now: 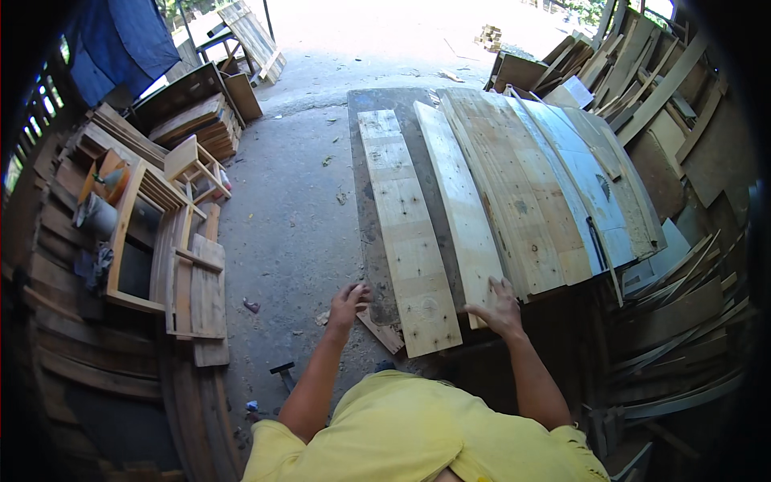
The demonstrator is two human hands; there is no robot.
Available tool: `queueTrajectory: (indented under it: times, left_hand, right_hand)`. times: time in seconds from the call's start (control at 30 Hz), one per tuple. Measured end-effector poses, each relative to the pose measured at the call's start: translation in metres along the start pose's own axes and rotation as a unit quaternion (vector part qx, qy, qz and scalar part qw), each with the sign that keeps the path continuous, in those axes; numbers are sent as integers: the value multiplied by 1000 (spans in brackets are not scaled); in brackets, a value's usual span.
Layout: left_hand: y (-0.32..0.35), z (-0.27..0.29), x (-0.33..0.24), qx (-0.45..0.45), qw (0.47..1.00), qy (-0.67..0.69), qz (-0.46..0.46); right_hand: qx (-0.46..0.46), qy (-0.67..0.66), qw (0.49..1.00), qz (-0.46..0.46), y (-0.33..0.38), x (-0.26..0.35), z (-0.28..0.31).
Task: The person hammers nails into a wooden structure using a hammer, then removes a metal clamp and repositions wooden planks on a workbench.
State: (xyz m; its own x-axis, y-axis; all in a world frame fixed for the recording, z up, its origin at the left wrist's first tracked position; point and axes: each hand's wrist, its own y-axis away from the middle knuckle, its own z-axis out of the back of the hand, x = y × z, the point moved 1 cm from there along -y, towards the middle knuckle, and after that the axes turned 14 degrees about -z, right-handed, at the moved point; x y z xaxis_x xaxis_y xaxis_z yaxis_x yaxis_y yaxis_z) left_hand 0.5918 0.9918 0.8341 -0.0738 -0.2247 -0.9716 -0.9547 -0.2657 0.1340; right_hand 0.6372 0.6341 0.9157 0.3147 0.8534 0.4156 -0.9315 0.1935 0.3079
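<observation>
Two pale, knotted wooden boards lie lengthwise in front of me on a dark worktop (371, 201). My left hand (351, 302) is raised just left of the left board (414, 249), fingers loosely bent and apart, with nothing seen in them. Over the near end of the right board (455, 189) rests my right hand (497, 310). Its thumb and fingers are spread across the board's width and look to be touching it. A dark gap runs between the two boards.
Joined wooden panels (522, 185) and a light blue sheet (574, 177) cover the worktop's right side. Scrap wood (675, 88) leans at the far right. Wooden frames (152, 233) and a small stool (193, 165) stand left. A hammer-like tool (283, 371) is by my left forearm.
</observation>
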Motion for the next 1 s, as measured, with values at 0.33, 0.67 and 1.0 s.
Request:
queueTrajectory:
  times: [0.33,0.67,1.0]
  left_hand:
    - [-43,-230,13,208,931,224,201]
    - [-25,-294,27,70,869,470,137]
    - [-116,-228,-32,-117,980,142,-76]
  right_hand:
    - [348,-552,758,14,149,-79,72]
    - [253,-714,648,-82,151,-131,44]
    - [260,-664,698,-67,107,-114,22]
